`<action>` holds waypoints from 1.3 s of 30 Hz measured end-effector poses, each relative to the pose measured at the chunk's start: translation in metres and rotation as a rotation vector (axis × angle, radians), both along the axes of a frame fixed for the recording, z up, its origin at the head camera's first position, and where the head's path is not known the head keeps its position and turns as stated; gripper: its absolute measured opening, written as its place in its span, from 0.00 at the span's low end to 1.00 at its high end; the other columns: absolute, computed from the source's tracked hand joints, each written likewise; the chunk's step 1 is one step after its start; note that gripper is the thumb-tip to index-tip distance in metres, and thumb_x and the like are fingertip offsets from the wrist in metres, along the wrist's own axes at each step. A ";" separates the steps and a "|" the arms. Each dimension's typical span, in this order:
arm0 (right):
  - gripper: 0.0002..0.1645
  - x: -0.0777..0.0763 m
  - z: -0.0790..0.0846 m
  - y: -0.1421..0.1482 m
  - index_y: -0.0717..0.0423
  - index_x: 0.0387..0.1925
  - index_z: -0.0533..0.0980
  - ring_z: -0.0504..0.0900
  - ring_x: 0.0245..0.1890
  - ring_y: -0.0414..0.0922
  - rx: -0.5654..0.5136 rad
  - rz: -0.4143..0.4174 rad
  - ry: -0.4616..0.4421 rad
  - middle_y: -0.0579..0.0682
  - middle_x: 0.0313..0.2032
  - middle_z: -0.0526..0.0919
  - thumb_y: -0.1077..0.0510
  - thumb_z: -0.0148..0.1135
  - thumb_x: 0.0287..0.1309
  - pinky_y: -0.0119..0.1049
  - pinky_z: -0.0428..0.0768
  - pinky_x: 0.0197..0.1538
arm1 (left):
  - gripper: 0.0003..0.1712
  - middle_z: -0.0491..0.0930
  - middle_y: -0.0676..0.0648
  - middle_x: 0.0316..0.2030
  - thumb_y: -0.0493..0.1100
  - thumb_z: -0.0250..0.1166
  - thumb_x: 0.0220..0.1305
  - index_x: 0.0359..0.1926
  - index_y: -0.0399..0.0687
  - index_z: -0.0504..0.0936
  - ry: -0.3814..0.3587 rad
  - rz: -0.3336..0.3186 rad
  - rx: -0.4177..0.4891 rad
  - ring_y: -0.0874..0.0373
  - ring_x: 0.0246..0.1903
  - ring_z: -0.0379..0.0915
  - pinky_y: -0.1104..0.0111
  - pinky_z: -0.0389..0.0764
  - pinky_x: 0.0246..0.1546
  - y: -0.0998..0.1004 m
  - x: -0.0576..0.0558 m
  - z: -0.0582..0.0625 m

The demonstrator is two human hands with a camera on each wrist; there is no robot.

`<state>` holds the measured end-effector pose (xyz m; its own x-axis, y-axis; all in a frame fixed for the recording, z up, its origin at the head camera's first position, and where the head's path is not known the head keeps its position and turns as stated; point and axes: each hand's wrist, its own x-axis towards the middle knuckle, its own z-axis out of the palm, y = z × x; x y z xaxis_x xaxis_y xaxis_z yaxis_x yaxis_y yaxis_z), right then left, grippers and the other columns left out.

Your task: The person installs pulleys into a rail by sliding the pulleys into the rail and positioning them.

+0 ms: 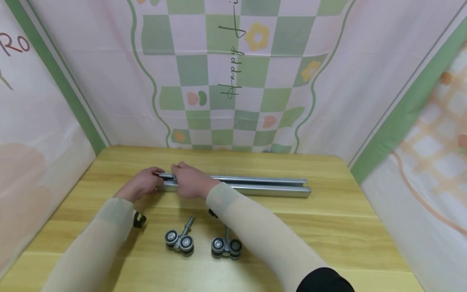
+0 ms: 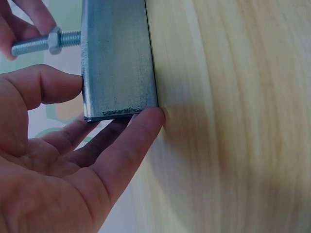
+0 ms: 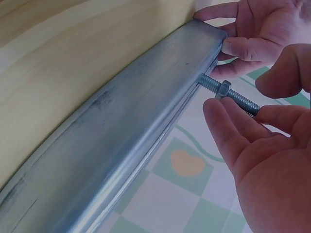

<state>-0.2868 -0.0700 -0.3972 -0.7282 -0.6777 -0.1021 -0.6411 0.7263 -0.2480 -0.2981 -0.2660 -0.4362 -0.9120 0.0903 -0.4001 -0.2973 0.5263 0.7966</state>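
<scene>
A long metal channel rail lies on the table with its slot facing up. My left hand holds the rail's left end, with the thumb on the slotted side and fingertips at the end edge in the left wrist view. Close beside it, my right hand pinches a threaded bolt that sticks out of the slot. A hex nut sits partway along the bolt. Whatever the bolt joins to inside the rail is hidden.
Two roller trolleys, a left one and a right one, each with wheels and a bolt, lie nearer the front of the wooden table. The right forearm partly overlaps the right one. Patterned cloth hangs behind and at both sides.
</scene>
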 end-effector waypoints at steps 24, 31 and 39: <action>0.49 -0.002 -0.003 -0.022 0.58 0.77 0.50 0.75 0.47 0.37 0.056 0.014 0.018 0.54 0.74 0.58 0.61 0.61 0.58 0.26 0.73 0.54 | 0.30 0.62 0.29 0.64 0.32 0.53 0.68 0.70 0.33 0.61 0.024 -0.013 0.033 0.39 0.57 0.66 0.59 0.81 0.46 -0.003 0.001 -0.001; 0.49 -0.003 -0.004 -0.023 0.58 0.78 0.49 0.75 0.47 0.37 0.062 0.004 0.012 0.53 0.74 0.57 0.60 0.61 0.59 0.26 0.73 0.53 | 0.32 0.62 0.29 0.65 0.32 0.53 0.68 0.71 0.33 0.59 0.013 -0.013 0.041 0.37 0.58 0.66 0.57 0.80 0.48 -0.002 0.002 0.001; 0.49 -0.003 -0.007 -0.022 0.57 0.78 0.48 0.75 0.44 0.37 0.035 -0.001 -0.010 0.53 0.74 0.57 0.62 0.59 0.59 0.25 0.74 0.49 | 0.31 0.63 0.29 0.64 0.33 0.53 0.68 0.71 0.33 0.60 0.012 -0.016 0.027 0.38 0.57 0.66 0.57 0.80 0.48 -0.003 0.000 0.001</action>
<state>-0.2902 -0.0923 -0.4039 -0.7276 -0.6729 -0.1332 -0.6381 0.7352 -0.2289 -0.2976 -0.2692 -0.4354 -0.9149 0.1155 -0.3867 -0.2799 0.5088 0.8141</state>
